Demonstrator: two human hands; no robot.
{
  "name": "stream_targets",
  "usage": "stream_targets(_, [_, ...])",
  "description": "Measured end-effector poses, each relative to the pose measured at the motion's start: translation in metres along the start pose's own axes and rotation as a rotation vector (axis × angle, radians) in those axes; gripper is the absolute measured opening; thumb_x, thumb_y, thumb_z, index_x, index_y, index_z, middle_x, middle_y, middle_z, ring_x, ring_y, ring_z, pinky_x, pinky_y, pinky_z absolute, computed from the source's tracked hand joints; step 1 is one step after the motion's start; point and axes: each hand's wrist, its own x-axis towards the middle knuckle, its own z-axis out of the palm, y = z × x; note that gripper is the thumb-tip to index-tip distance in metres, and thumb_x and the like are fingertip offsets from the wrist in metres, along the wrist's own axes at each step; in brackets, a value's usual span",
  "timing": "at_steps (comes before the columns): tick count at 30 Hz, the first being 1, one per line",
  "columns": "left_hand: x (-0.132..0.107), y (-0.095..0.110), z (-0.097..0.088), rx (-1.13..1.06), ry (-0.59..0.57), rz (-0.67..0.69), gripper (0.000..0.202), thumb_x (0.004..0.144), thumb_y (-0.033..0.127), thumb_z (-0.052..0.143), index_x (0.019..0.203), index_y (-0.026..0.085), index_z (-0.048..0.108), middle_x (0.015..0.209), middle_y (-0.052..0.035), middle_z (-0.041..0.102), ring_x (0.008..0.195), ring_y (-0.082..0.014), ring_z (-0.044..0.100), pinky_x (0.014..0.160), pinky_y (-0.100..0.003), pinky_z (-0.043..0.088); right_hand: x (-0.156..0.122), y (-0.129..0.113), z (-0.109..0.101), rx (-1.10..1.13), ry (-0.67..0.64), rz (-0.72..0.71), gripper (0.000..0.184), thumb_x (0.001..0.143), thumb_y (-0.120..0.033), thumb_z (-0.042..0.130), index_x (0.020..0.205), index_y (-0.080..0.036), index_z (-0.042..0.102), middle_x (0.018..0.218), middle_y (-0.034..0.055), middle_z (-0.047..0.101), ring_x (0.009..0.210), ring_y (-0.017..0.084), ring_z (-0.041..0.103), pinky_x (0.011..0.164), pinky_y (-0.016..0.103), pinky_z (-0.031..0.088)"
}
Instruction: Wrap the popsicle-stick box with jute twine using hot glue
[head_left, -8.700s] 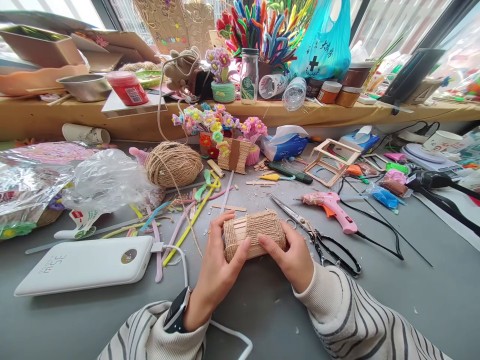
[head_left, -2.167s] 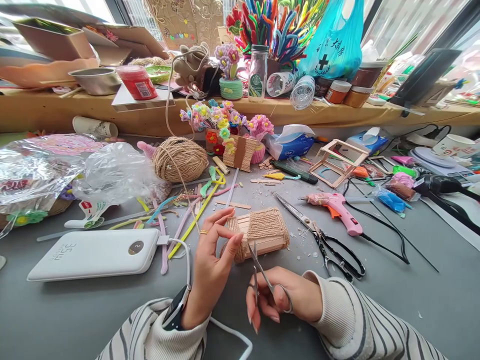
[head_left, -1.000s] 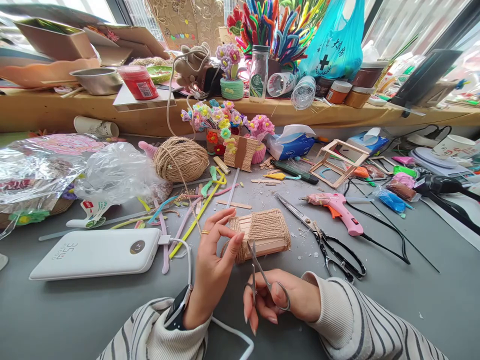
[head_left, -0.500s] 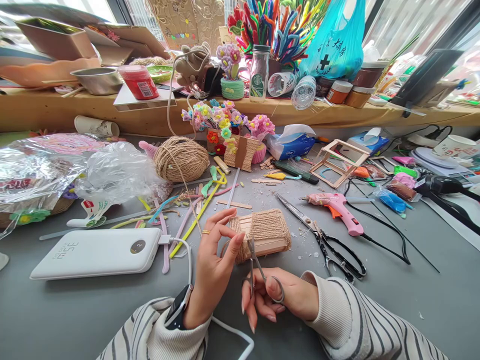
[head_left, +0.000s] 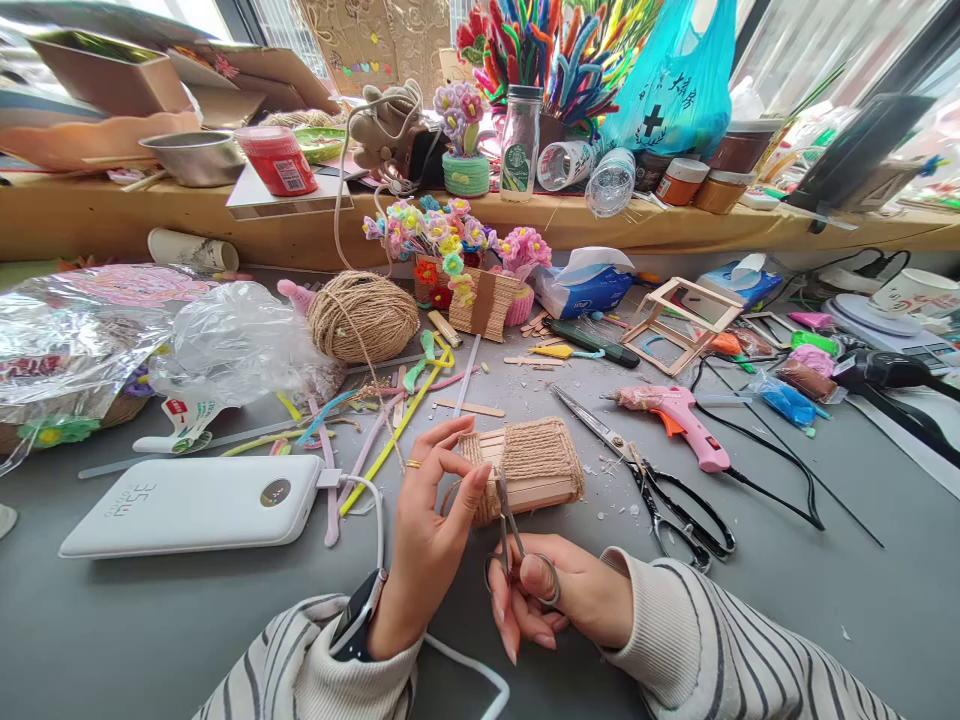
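Note:
My right hand has its thumb and fingers through the loops of small metal scissors. Their blades point up beside my left thumb, in front of a wooden-stick box partly wrapped in twine. My left hand is bent, with thumb and index finger brought together at the box's left end. A strand of twine runs from the twine ball down to the left hand; its end is hidden by the fingers and the blade tips.
Large black-handled scissors and a pink glue gun lie to the right. A white power bank with a cable is on the left. Pipe cleaners and craft sticks lie beyond my hands; a cluttered ledge runs behind.
The scissors' loops have come slightly closer together as my right fingers squeeze. My left hand and the box stay nearly in place.

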Motion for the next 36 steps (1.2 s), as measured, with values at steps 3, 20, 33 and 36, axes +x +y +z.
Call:
stream_targets(3, [0.0, -0.0005, 0.0003, 0.011, -0.003, 0.004, 0.015, 0.084, 0.023, 0.05, 0.069, 0.02, 0.049, 0.115, -0.0062, 0.052, 0.111, -0.0209, 0.051, 0.095, -0.041, 0.036, -0.0002, 0.0, 0.0013, -0.018, 0.034, 0.001, 0.053, 0.071, -0.067, 0.048, 0.068, -0.014, 0.046, 0.052, -0.0016, 0.053, 0.031, 0.001, 0.033, 0.029, 0.015, 0.018])
stream_targets(20, [0.0003, -0.0026, 0.0014, 0.027, -0.011, 0.032, 0.016, 0.084, 0.021, 0.048, 0.069, 0.02, 0.046, 0.115, -0.0059, 0.053, 0.113, -0.0201, 0.05, 0.094, -0.04, 0.037, -0.0021, 0.0021, 0.0051, -0.11, 0.133, 0.027, 0.055, 0.069, -0.07, 0.047, 0.063, -0.015, 0.045, 0.047, -0.0043, 0.047, 0.031, 0.002, 0.032, 0.031, 0.016, 0.02])
stream_targets(33, [-0.0019, -0.0016, 0.0005, 0.032, -0.015, 0.043, 0.015, 0.084, 0.02, 0.048, 0.069, 0.02, 0.046, 0.115, -0.0062, 0.052, 0.113, -0.0195, 0.049, 0.094, -0.04, 0.037, -0.0007, 0.0002, 0.007, -0.108, 0.135, 0.013, 0.058, 0.068, -0.074, 0.043, 0.064, -0.016, 0.043, 0.047, -0.0044, 0.046, 0.032, 0.001, 0.03, 0.032, 0.016, 0.019])
stream_targets(36, [-0.0013, -0.0011, 0.0005, 0.036, -0.015, 0.048, 0.015, 0.084, 0.02, 0.048, 0.069, 0.02, 0.046, 0.115, -0.0061, 0.052, 0.113, -0.0195, 0.049, 0.095, -0.04, 0.037, -0.0018, -0.0004, 0.007, -0.106, 0.144, 0.014, 0.058, 0.068, -0.073, 0.044, 0.064, -0.015, 0.044, 0.047, -0.0044, 0.046, 0.032, 0.002, 0.03, 0.032, 0.016, 0.019])
